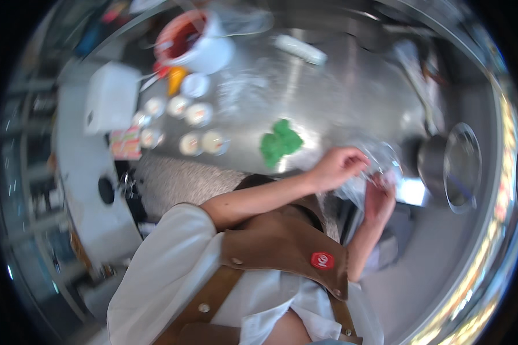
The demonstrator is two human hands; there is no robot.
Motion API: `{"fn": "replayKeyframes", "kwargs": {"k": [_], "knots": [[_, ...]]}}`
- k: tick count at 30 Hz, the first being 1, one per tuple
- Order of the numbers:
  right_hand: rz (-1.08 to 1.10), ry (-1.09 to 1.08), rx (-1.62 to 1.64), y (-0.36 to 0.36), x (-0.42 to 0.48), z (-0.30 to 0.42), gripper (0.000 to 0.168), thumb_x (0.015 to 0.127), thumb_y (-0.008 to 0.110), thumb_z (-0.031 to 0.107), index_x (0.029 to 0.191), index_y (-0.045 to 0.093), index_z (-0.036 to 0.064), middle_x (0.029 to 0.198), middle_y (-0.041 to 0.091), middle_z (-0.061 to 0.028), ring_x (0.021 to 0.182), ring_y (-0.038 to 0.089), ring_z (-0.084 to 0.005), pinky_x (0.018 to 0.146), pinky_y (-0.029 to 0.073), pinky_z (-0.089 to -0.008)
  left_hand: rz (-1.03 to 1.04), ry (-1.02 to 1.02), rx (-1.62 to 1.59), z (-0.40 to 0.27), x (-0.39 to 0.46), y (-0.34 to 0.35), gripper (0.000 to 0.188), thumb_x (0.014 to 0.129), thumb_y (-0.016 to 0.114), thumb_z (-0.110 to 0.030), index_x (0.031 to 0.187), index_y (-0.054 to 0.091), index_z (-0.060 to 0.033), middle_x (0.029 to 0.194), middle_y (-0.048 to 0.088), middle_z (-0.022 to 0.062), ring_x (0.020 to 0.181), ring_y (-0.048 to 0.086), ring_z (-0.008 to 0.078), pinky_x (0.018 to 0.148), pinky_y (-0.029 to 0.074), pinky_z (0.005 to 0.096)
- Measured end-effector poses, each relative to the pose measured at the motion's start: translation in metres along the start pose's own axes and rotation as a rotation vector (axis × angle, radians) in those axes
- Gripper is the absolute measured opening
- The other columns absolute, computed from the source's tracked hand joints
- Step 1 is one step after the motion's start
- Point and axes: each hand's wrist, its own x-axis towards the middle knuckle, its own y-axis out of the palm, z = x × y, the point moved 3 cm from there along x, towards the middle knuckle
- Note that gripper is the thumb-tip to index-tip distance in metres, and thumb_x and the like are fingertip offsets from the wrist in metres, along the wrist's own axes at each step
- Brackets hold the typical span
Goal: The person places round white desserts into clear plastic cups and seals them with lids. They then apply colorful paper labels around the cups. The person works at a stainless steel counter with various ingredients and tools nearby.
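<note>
Both of my hands are at the right part of the steel table's near edge, around a thin clear plastic bag [382,157]. My left hand [341,168] reaches across my body, its fingers curled and pinched at the bag's left side. Lower and to the right, my right hand [380,196] grips the bag from below; the plastic partly covers its fingers. Blur hides the exact finger contact. Left of the hands, a lumpy bright green mass [280,143] lies on the steel table [328,99].
Several small round cups with pale tops [198,114] stand at the table's left, by an orange piping bag [177,80]. Behind them is a white bucket [216,54] with red contents. A white roll [301,49] lies farther back. A metal pot [434,161] stands right.
</note>
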Motion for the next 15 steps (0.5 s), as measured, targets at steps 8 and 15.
{"fn": "replayKeyframes", "kwargs": {"k": [8,15], "knots": [[-0.013,-0.066,-0.98,0.105,0.004,-0.079,0.03,0.101,0.049,0.017,0.119,0.062,-0.004,0.108,0.065,-0.007,0.096,0.059,-0.0117,0.089,0.045,-0.0263,-0.292,0.081,-0.215,-0.03,-0.09,-0.108,0.014,0.097,0.055,-0.004,0.105,0.062,0.0029,0.093,0.066,0.0078,0.079,0.063,0.0111,0.072,0.052,0.0251],[0.545,-0.218,-1.274,0.243,-0.03,-0.203,0.074,0.083,0.071,0.016,0.145,0.034,0.002,0.145,0.041,-0.0152,0.126,0.046,-0.0249,0.103,0.038,-0.0376,-0.442,0.104,-0.196,-0.045,-0.199,-0.245,0.017,0.098,0.055,-0.007,0.109,0.062,0.0035,0.094,0.066,0.0058,0.082,0.062,0.0096,0.076,0.051,0.0237]]}}
